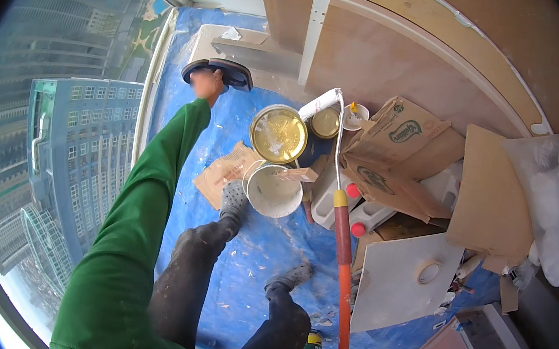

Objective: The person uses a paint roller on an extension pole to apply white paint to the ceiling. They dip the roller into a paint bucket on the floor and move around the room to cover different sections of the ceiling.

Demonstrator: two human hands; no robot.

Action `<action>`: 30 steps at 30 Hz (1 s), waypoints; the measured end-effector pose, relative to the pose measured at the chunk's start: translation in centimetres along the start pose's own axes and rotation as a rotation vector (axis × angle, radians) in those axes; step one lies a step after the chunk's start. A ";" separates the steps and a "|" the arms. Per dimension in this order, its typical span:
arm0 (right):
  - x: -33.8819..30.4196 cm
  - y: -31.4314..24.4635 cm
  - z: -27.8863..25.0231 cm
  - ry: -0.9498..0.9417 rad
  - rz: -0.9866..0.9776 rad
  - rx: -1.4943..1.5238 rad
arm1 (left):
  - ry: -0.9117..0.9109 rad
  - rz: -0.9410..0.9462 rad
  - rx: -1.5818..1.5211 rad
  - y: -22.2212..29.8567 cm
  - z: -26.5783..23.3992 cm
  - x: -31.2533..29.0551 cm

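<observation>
My left arm, in a green sleeve, reaches out past the paint buckets toward the far left. My left hand (208, 86) is closed around a pair of dark slippers (237, 75), held near the window side. Right of it stands a round bucket with a gold lid (277, 134). Nearer to me is an open white bucket (274, 192) with a pale inside and a wooden piece across its rim. My right hand is out of view. A paint roller (321, 104) on a long orange pole (344, 287) runs down to the lower edge; its lower end is cut off.
Blue sheeting (248, 261) covers the floor beneath my socked feet. Cardboard boxes (394, 154), red-capped containers (327, 205) and a white board (402, 280) with a tape roll (428, 272) crowd the right. A large window (86, 102) lines the left; wooden panels (404, 68) lean at the back.
</observation>
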State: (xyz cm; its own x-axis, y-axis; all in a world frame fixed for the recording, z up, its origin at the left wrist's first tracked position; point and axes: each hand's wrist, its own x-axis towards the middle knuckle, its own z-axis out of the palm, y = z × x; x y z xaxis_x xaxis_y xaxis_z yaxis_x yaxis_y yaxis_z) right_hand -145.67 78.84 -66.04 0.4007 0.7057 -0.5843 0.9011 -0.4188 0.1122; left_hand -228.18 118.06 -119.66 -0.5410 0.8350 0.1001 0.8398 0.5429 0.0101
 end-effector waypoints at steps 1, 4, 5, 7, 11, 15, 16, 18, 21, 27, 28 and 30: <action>0.3 0.6 -0.1 0.019 -0.003 0.114 | 0.038 -0.029 -0.088 -0.7 -1.7 -2.3; 3.1 3.0 0.6 0.049 -0.075 0.250 | 0.099 -0.182 -0.129 -3.5 -7.2 -10.1; 3.0 3.5 0.1 0.077 -0.090 0.130 | 0.088 -0.313 -0.402 -1.5 -10.4 -12.7; 4.6 4.6 -2.0 0.075 -0.123 -0.014 | 0.188 -0.497 -0.641 -1.5 -17.3 -19.1; 6.8 6.7 -9.8 0.030 -0.135 0.200 | -0.001 -0.404 -0.268 -3.3 -30.6 -35.7; 10.0 17.0 -10.1 0.172 -0.343 0.140 | -0.020 -0.606 -0.334 -4.0 -39.7 -50.1; 12.1 18.9 -9.1 0.243 -0.405 0.076 | -0.032 -0.521 -0.200 -3.7 -42.1 -54.0; 13.3 21.2 -7.3 0.116 -0.304 -0.217 | -0.075 -0.513 -0.133 -3.4 -45.8 -61.7; 13.1 20.9 -6.2 0.199 -0.471 -0.127 | -0.002 -0.974 -0.398 -5.8 -45.8 -74.8; 10.3 16.2 -6.2 0.216 -0.618 0.044 | -0.171 -0.990 -0.477 -6.4 -51.9 -89.4; 9.8 16.5 -5.9 0.214 -0.639 0.061 | -0.159 -0.971 -0.492 -6.5 -52.4 -91.5; 8.3 17.6 -5.4 0.207 -0.675 0.088 | -0.130 -0.926 -0.504 -7.1 -53.2 -95.9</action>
State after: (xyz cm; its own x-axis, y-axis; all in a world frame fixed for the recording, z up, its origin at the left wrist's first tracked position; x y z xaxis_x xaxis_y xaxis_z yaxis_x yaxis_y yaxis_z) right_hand -125.60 80.42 -64.64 -0.2092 0.9178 -0.3374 0.9504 0.1096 -0.2910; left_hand -179.77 29.39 -76.39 -0.9551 0.1340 -0.2644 0.0035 0.8970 0.4420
